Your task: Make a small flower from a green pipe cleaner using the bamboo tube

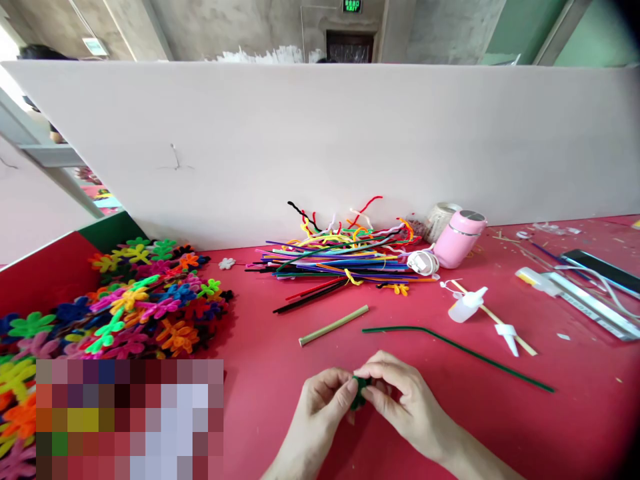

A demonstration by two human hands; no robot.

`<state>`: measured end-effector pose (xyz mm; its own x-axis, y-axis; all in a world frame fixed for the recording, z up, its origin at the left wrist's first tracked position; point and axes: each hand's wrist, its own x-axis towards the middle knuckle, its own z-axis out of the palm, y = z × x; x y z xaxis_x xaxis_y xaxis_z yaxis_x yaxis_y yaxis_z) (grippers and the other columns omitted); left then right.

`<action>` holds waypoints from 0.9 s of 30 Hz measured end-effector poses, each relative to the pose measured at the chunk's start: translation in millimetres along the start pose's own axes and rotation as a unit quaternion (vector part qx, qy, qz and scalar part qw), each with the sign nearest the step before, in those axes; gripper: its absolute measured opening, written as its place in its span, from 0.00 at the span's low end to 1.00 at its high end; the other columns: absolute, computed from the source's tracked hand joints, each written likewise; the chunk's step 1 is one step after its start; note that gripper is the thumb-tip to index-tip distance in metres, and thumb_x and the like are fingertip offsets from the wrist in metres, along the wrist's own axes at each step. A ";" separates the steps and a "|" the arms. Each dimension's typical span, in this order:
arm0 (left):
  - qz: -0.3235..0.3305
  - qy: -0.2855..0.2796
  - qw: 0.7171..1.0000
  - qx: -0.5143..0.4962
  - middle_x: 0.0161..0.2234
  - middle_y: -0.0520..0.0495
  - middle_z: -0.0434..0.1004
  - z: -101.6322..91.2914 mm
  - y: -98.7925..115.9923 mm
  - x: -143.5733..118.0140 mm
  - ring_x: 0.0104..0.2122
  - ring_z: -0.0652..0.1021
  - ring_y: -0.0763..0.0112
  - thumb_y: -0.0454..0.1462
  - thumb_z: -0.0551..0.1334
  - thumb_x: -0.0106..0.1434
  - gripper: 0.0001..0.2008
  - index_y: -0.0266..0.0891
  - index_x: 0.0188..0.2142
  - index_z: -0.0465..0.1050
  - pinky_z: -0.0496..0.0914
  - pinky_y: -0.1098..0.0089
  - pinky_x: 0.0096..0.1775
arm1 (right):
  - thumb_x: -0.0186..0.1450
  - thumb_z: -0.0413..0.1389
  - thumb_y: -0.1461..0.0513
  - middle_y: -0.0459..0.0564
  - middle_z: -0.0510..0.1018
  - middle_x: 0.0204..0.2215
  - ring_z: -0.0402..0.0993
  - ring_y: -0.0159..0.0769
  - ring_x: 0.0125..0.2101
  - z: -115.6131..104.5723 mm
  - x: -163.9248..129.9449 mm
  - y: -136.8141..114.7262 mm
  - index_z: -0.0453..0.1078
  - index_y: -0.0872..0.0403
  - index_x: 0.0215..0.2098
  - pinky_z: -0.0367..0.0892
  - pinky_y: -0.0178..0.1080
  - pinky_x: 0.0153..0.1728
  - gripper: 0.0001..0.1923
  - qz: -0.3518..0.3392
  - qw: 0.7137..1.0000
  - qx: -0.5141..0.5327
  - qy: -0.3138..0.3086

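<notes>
Between the fingertips of my two hands is a small dark green pipe-cleaner piece, bent into a compact shape partly covered by the fingers. My left hand pinches it from the left, thumb on top. My right hand grips its other side with thumb and index finger. Just beyond the hands, a straight green pipe cleaner with a bent far end lies on the red table. A pale green stick lies further off to the left.
A heap of pipe-cleaner flowers fills the left side. Behind are bundled pipe cleaners, a pink cylindrical container and a white partition. At right lie a glue bottle and a phone. A pixelated patch hides the lower left.
</notes>
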<state>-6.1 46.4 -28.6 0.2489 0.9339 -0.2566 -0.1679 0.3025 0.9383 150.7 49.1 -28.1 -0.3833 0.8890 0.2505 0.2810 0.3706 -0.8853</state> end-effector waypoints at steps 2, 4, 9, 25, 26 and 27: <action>0.001 0.005 1.000 -0.006 0.17 0.52 0.66 0.7 1.4 -0.4 0.19 0.64 0.80 0.40 0.61 0.55 0.12 0.32 0.22 0.71 0.58 0.77 0.23 | 0.62 0.50 0.66 0.49 0.70 0.30 0.68 0.31 0.30 0.9 -0.4 1.1 0.67 0.55 0.39 0.65 0.31 0.31 0.07 -0.004 1.000 -0.002 -0.001; 0.002 0.005 1.000 -0.019 0.16 0.53 0.65 0.6 1.4 -0.4 0.18 0.63 0.80 0.40 0.61 0.55 0.13 0.32 0.20 0.71 0.58 0.77 0.23 | 0.62 0.50 0.66 0.49 0.70 0.30 0.68 0.31 0.30 1.9 -1.0 1.6 0.67 0.54 0.40 0.66 0.31 0.32 0.08 -0.011 1.000 -0.007 0.000; -0.023 -0.011 0.994 -0.108 0.18 0.53 0.66 -1.6 -4.0 -0.1 0.20 0.65 0.79 0.38 0.62 0.54 0.08 0.34 0.24 0.73 0.60 0.77 0.25 | 0.62 0.49 0.67 0.49 0.70 0.30 0.69 0.32 0.31 3.2 -1.4 0.2 0.67 0.53 0.41 0.66 0.32 0.33 0.10 -0.013 1.000 -0.016 0.015; -0.040 -0.072 0.960 -0.269 0.25 0.48 0.72 0.2 -3.1 -1.7 0.23 0.69 0.78 0.30 0.61 0.55 0.03 0.31 0.28 0.74 0.63 0.75 0.30 | 0.61 0.49 0.67 0.48 0.71 0.29 0.69 0.32 0.30 8.0 -1.4 1.1 0.66 0.54 0.36 0.66 0.32 0.32 0.06 -0.003 0.996 -0.013 0.083; -0.041 -0.072 0.959 -0.273 0.26 0.48 0.72 -0.1 -3.5 -1.9 0.24 0.69 0.78 0.30 0.61 0.55 0.03 0.32 0.29 0.74 0.64 0.75 0.30 | 0.61 0.49 0.67 0.48 0.71 0.29 0.70 0.33 0.30 8.2 -1.5 0.7 0.66 0.54 0.36 0.66 0.32 0.33 0.06 -0.005 0.996 -0.013 0.085; -0.043 -0.070 0.957 -0.278 0.26 0.47 0.73 -0.2 -4.0 -2.0 0.24 0.70 0.77 0.30 0.61 0.54 0.03 0.32 0.29 0.74 0.64 0.74 0.30 | 0.61 0.49 0.67 0.48 0.71 0.29 0.70 0.33 0.31 8.4 -1.7 0.3 0.66 0.54 0.36 0.66 0.32 0.33 0.06 -0.006 0.996 -0.013 0.087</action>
<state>-6.1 43.4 -31.9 0.4033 0.8783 -0.2568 -0.6125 0.4676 0.6374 144.0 45.5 -32.1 -0.2285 0.9167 0.3279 0.3010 0.3868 -0.8717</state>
